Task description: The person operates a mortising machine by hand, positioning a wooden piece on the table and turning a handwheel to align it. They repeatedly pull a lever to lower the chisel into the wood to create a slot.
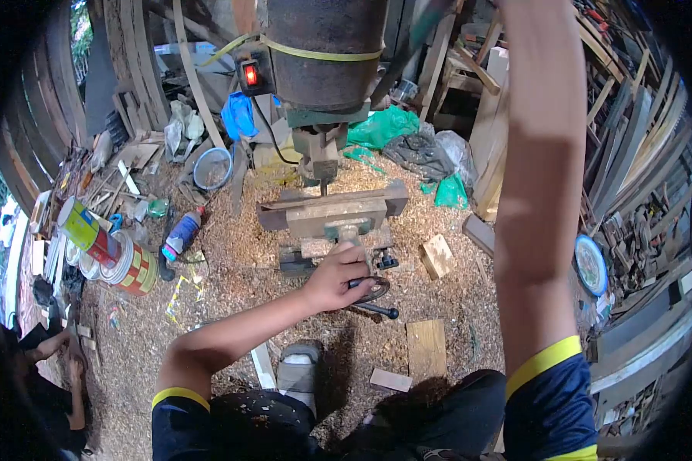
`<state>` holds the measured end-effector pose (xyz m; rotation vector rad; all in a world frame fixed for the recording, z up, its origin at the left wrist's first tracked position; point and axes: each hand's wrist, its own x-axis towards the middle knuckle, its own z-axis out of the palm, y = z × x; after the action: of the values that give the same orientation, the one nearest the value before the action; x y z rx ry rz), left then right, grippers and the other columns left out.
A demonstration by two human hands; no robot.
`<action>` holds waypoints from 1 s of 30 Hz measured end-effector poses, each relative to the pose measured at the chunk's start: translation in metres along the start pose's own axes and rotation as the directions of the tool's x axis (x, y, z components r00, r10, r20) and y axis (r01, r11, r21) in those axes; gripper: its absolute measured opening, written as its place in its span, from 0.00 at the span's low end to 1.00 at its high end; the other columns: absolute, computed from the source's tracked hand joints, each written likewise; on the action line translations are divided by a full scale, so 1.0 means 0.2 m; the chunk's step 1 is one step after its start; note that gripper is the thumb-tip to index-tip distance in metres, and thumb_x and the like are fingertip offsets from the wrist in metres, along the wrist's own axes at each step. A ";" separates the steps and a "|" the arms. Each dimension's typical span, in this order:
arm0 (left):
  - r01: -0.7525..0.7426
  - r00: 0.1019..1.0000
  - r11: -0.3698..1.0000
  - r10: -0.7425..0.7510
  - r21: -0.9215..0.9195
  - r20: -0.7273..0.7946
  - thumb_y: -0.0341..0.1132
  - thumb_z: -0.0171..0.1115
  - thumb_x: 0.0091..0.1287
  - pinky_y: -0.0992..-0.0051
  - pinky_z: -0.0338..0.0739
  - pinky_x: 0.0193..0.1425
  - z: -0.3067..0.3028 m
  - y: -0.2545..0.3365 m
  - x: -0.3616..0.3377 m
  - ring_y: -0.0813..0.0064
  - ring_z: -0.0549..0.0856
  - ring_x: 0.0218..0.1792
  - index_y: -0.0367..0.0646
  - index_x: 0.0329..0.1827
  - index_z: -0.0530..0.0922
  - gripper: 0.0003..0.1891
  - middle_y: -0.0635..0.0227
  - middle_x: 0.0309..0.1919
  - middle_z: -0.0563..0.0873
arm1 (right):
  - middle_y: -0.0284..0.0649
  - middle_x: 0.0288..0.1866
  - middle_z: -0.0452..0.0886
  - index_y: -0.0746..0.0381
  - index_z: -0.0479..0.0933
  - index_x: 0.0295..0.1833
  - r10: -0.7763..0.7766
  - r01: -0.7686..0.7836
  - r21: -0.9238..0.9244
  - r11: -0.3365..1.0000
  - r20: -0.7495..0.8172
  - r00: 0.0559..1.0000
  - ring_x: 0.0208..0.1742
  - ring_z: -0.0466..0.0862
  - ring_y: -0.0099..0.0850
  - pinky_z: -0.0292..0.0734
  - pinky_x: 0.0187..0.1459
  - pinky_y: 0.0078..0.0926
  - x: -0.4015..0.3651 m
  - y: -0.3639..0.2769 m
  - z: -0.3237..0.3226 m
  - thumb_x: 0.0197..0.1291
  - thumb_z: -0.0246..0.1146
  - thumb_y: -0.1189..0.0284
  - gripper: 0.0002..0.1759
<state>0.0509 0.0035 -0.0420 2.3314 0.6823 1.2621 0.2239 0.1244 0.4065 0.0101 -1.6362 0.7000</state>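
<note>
A drilling or mortising machine with a dark, heavy head (323,65) stands in front of me, its bit (324,187) pointing down. Just below the bit, a long wooden piece (323,201) sits in the vise (337,219). My left hand (338,279) is at the front of the vise, fingers curled over and thumb on the rim of a dark handwheel (373,290). A crank handle with a black knob (392,313) sticks out from the wheel. My right arm (542,154) reaches straight up past the machine, and its hand is beyond the top edge.
Wood shavings cover the ground. Near the vise lie a wood block (437,257) and a board (427,348). Buckets (131,269) and a bottle (182,233) are at left, where another person's arms (62,353) show. Scrap wood (645,253) is piled at right. A red switch (250,74) glows.
</note>
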 end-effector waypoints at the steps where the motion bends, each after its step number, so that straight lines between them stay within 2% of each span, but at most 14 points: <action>1: 0.007 1.000 1.000 -0.007 0.002 0.008 0.35 0.74 0.67 0.58 0.70 0.50 0.00 0.00 0.00 0.54 0.77 0.43 0.41 0.34 0.79 0.11 0.62 0.38 0.77 | 0.25 0.14 0.60 0.49 0.64 0.27 -0.046 0.046 0.004 0.999 0.043 0.998 0.14 0.63 0.22 0.64 0.20 0.27 -0.15 -0.07 0.03 0.86 0.48 0.57 0.26; 4: 0.058 0.995 0.998 -0.056 -0.013 0.081 0.35 0.74 0.68 0.59 0.70 0.50 -0.04 0.02 0.03 0.56 0.77 0.43 0.40 0.34 0.79 0.11 0.62 0.38 0.77 | 0.34 0.21 0.75 0.55 0.75 0.33 -0.102 -0.022 0.266 0.964 0.443 0.891 0.23 0.77 0.27 0.78 0.32 0.30 -0.40 -0.09 -0.13 0.85 0.51 0.54 0.25; 5: 0.065 0.994 0.998 -0.063 -0.025 0.089 0.35 0.73 0.68 0.60 0.70 0.51 -0.04 0.03 0.03 0.58 0.76 0.44 0.40 0.34 0.79 0.11 0.63 0.38 0.77 | 0.32 0.32 0.70 0.55 0.71 0.36 -0.013 -0.175 0.269 0.947 0.575 0.818 0.37 0.70 0.27 0.67 0.48 0.32 -0.50 -0.16 -0.15 0.84 0.43 0.56 0.23; 8: 0.077 0.994 0.997 -0.076 -0.019 0.077 0.34 0.73 0.67 0.61 0.70 0.52 -0.03 0.03 0.03 0.59 0.76 0.44 0.41 0.34 0.80 0.10 0.63 0.38 0.77 | 0.28 0.22 0.65 0.52 0.69 0.30 -0.042 0.014 0.075 0.997 0.393 0.919 0.26 0.65 0.27 0.64 0.40 0.35 -0.82 -0.24 0.00 0.86 0.37 0.51 0.30; 11: 0.085 0.994 0.996 -0.083 -0.023 0.074 0.34 0.73 0.67 0.61 0.71 0.53 -0.02 0.03 0.03 0.59 0.76 0.44 0.41 0.34 0.80 0.10 0.63 0.38 0.77 | 0.30 0.21 0.66 0.51 0.68 0.25 -0.059 0.070 -0.039 0.997 0.216 0.975 0.26 0.67 0.29 0.64 0.39 0.37 -1.14 -0.25 0.09 0.83 0.38 0.46 0.33; 13: 0.087 0.993 0.996 -0.085 -0.022 0.076 0.34 0.73 0.66 0.61 0.71 0.52 -0.02 0.02 0.02 0.59 0.76 0.44 0.41 0.34 0.80 0.10 0.63 0.38 0.77 | 0.32 0.18 0.69 0.56 0.70 0.17 0.010 -0.006 -0.056 0.998 0.072 0.997 0.23 0.71 0.37 0.69 0.37 0.39 -1.28 -0.28 0.13 0.79 0.42 0.32 0.46; 16: 0.057 0.998 0.998 -0.056 -0.010 0.017 0.35 0.72 0.67 0.59 0.70 0.51 0.00 0.01 0.01 0.59 0.76 0.43 0.41 0.34 0.80 0.10 0.63 0.37 0.77 | 0.34 0.18 0.72 0.58 0.70 0.17 -0.048 0.090 -0.164 0.982 0.241 0.969 0.21 0.74 0.38 0.74 0.38 0.42 -1.53 -0.23 0.12 0.80 0.38 0.30 0.48; 20: 0.132 0.988 0.991 -0.130 0.017 -0.088 0.30 0.67 0.68 0.59 0.72 0.52 0.02 0.03 -0.01 0.56 0.77 0.44 0.38 0.33 0.80 0.06 0.60 0.38 0.78 | 0.35 0.20 0.75 0.59 0.73 0.20 0.101 -0.035 -0.176 0.984 0.380 0.920 0.27 0.80 0.36 0.75 0.47 0.41 -1.77 -0.22 0.08 0.78 0.31 0.28 0.51; 22: 0.166 0.982 0.986 -0.166 -0.010 -0.091 0.29 0.65 0.69 0.59 0.71 0.52 0.00 0.04 -0.01 0.55 0.77 0.45 0.37 0.34 0.81 0.06 0.59 0.39 0.78 | 0.34 0.18 0.77 0.57 0.76 0.18 0.476 -0.431 -0.201 0.879 0.395 0.786 0.26 0.80 0.33 0.76 0.52 0.43 -1.67 -0.31 0.09 0.79 0.28 0.29 0.53; 23: 0.183 0.978 0.982 -0.186 -0.036 -0.096 0.29 0.64 0.69 0.59 0.71 0.52 0.01 0.02 -0.02 0.55 0.76 0.45 0.36 0.35 0.81 0.06 0.59 0.39 0.79 | 0.34 0.18 0.77 0.57 0.76 0.18 0.484 -0.438 -0.207 0.875 0.396 0.780 0.26 0.80 0.33 0.76 0.52 0.43 -1.62 -0.35 0.11 0.79 0.28 0.29 0.53; 26: 0.185 0.972 0.979 -0.195 -0.083 -0.133 0.30 0.63 0.70 0.59 0.70 0.52 0.02 0.01 -0.04 0.55 0.75 0.44 0.36 0.34 0.81 0.07 0.59 0.40 0.79 | 0.38 0.36 0.88 0.66 0.82 0.33 0.924 -0.872 -0.306 0.382 0.095 0.371 0.34 0.85 0.31 0.78 0.56 0.33 -1.48 -0.41 0.20 0.86 0.54 0.61 0.27; 27: 0.170 0.969 0.980 -0.185 -0.099 -0.163 0.30 0.63 0.70 0.58 0.69 0.52 0.02 0.00 -0.04 0.56 0.75 0.44 0.36 0.34 0.81 0.08 0.59 0.40 0.80 | 0.47 0.61 0.85 0.69 0.79 0.64 0.849 -0.804 -0.298 0.514 0.047 0.526 0.56 0.87 0.34 0.76 0.68 0.31 -1.56 -0.36 0.22 0.77 0.64 0.78 0.14; 28: 0.166 0.969 0.980 -0.183 -0.110 -0.165 0.30 0.63 0.70 0.58 0.69 0.52 0.03 -0.01 -0.06 0.56 0.75 0.44 0.36 0.34 0.81 0.08 0.59 0.40 0.80 | 0.47 0.61 0.85 0.69 0.79 0.64 0.852 -0.806 -0.306 0.508 0.041 0.521 0.56 0.87 0.34 0.76 0.68 0.31 -1.58 -0.32 0.25 0.77 0.64 0.78 0.14; 30: 0.089 0.972 0.989 -0.112 -0.115 -0.206 0.34 0.62 0.73 0.58 0.67 0.51 0.06 -0.04 -0.12 0.56 0.73 0.42 0.37 0.28 0.76 0.14 0.60 0.37 0.78 | 0.55 0.77 0.70 0.67 0.56 0.86 0.714 -0.696 -0.496 0.519 -0.196 0.672 0.76 0.76 0.39 0.72 0.75 0.34 -1.59 -0.25 0.30 0.74 0.66 0.79 0.40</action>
<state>0.0478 -0.0051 -0.0692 2.0706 0.7721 1.4763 0.2544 -0.0629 0.1403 -1.1428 -1.8070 0.8122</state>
